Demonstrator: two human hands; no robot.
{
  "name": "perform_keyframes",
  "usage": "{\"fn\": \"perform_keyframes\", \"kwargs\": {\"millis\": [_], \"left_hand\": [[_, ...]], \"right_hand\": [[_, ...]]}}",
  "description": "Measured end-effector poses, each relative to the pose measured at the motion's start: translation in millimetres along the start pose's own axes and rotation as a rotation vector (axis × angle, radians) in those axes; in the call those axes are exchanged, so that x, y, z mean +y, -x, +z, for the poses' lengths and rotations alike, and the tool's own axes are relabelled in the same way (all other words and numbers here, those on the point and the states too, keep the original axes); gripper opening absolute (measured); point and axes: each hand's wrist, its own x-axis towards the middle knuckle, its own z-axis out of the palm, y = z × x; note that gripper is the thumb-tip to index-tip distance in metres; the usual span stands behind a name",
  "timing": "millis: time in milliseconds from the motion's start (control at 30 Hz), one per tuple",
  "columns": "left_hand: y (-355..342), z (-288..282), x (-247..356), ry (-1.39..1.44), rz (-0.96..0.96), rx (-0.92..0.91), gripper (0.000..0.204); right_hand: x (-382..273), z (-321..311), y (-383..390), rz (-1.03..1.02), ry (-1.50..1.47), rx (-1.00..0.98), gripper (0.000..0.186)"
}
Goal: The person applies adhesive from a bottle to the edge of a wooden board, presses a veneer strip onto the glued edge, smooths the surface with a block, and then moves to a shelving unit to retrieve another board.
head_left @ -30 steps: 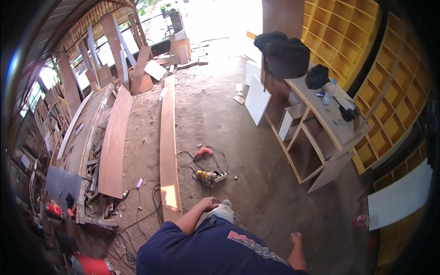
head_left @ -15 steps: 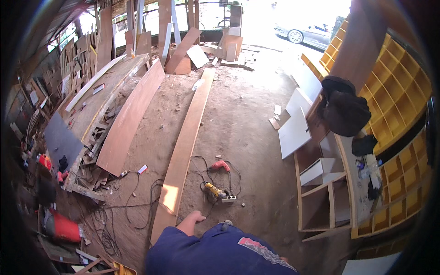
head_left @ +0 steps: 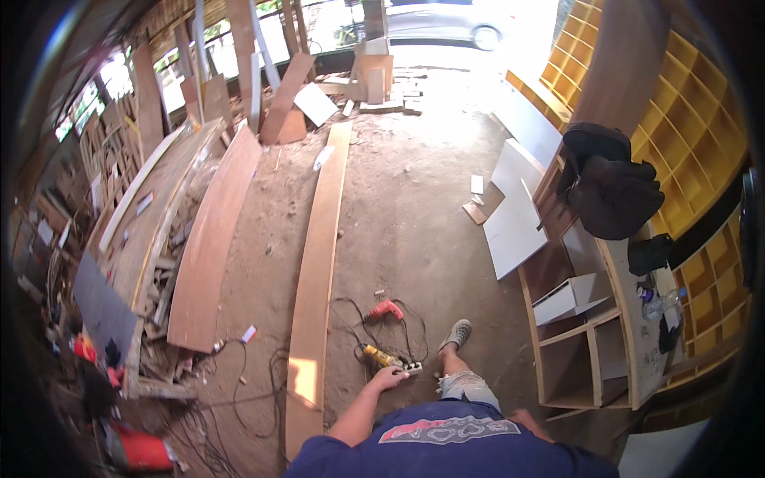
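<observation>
On the dirt floor in front of me, my left hand point(head_left: 388, 378) reaches down to the end of a white power strip point(head_left: 412, 369). Its fingers look closed on the strip, though a plug at the same spot is too small to make out. A yellow corded power tool point(head_left: 379, 354) lies just beyond the fingers, and a red corded drill point(head_left: 386, 310) farther off, with black cords looped around them. My right hand point(head_left: 527, 424) is low at the right beside my leg, its fingers blurred and partly hidden.
A long wooden board point(head_left: 315, 271) lies left of the tools. Farther left, a wide plywood panel point(head_left: 213, 247) leans against a cluttered workbench point(head_left: 159, 215). An open wooden cabinet frame point(head_left: 594, 338) stands at right, with white panels point(head_left: 510, 231) beyond it. Cords point(head_left: 279, 382) trail at lower left.
My left hand has moved forward and right to the power strip. My body has leaned in, and my lower leg and shoe now show. Outside, the car has shifted left in the view.
</observation>
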Motion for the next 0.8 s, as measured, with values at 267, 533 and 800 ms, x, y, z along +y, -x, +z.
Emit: {"fn": "perform_keyframes", "kwargs": {"millis": [267,533,800], "left_hand": [[-109.3,-103.3,44.7,-0.232,-0.284,0.261,0.056],[-159.0,-170.7,138.6,-0.41,-0.585,0.236,0.051],[-325.3,-179.0,206.2,-0.491,-0.452,0.025,0.042]], "right_hand": [[-127.1,-242.1,-217.7,0.069,-0.198,0.011,0.046],[-229.1,-451.3,-362.0,-0.176,-0.413,0.211,0.042],[-335.7,-616.1,-434.0,-0.295,-0.667,0.123,0.04]]}}
